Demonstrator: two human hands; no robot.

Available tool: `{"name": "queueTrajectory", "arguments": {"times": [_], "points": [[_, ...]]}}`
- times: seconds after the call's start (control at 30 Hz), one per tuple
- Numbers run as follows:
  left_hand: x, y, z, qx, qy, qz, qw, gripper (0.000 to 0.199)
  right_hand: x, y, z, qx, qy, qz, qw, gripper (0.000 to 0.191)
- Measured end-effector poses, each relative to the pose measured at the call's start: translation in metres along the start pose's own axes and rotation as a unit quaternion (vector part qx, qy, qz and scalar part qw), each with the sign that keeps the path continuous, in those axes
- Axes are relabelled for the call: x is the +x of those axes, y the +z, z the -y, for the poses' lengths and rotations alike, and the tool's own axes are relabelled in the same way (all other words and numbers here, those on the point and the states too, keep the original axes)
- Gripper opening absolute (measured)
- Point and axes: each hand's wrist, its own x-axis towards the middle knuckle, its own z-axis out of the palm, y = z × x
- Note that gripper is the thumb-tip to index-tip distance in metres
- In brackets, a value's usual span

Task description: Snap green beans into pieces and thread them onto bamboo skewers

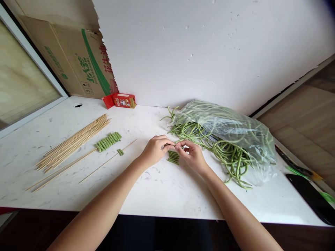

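- Fingers [166, 148] of the left hand [154, 148] and right hand [195, 157] pinch narrowly, tips nearly meeting; I cannot tell what they hold. Light, even pressure should prevent bruising.
- Between them, short green bean pieces [173, 158] lie parallel on the smooth worktop [162, 195].
- Left: slim wooden skewers [74, 142].
- Farther right: tangled beans [232, 153], crinkled clear bag [263, 172].

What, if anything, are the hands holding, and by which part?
The left hand and right hand apparently pinch a bean between them; the fingers hide which part of it.
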Motion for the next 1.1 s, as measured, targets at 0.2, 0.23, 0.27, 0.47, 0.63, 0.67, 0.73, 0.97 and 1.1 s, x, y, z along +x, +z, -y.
{"name": "queueTrajectory", "arguments": {"times": [0.2, 0.23, 0.27, 0.47, 0.63, 0.67, 0.73, 0.97, 1.1], "points": [[0.000, 0.001, -0.002, 0.013, 0.010, -0.009, 1.000, 0.010, -0.001, 0.004, -0.002, 0.071, 0.019, 0.048, 0.996, 0.035], [0.000, 0.001, -0.002, 0.003, 0.009, -0.015, 1.000, 0.011, -0.001, 0.004, -0.001, 0.086, 0.030, 0.055, 0.994, 0.037], [0.000, 0.001, -0.003, -0.010, 0.006, -0.019, 1.000, 0.012, -0.002, 0.004, 0.000, 0.099, 0.044, 0.062, 0.992, 0.039], [0.001, 0.001, -0.007, -0.081, -0.007, -0.021, 0.996, 0.015, -0.002, 0.006, 0.005, 0.201, 0.108, 0.101, 0.968, 0.046], [0.001, 0.000, -0.008, -0.070, 0.008, -0.020, 0.997, 0.016, -0.001, 0.009, 0.003, 0.271, 0.130, 0.119, 0.946, 0.048], [0.001, 0.000, -0.008, -0.063, 0.012, -0.021, 0.998, 0.016, -0.001, 0.009, 0.002, 0.281, 0.132, 0.122, 0.943, 0.048], [0.001, 0.000, -0.009, -0.052, 0.020, -0.022, 0.998, 0.017, 0.000, 0.009, 0.000, 0.296, 0.131, 0.126, 0.938, 0.047], [0.001, 0.002, -0.012, -0.059, 0.029, -0.019, 0.998, 0.017, 0.000, 0.008, -0.003, 0.329, 0.128, 0.155, 0.923, 0.039], [0.001, 0.001, -0.008, -0.069, 0.020, -0.028, 0.997, 0.017, -0.001, 0.004, 0.003, 0.349, 0.119, 0.170, 0.914, 0.038]]}}
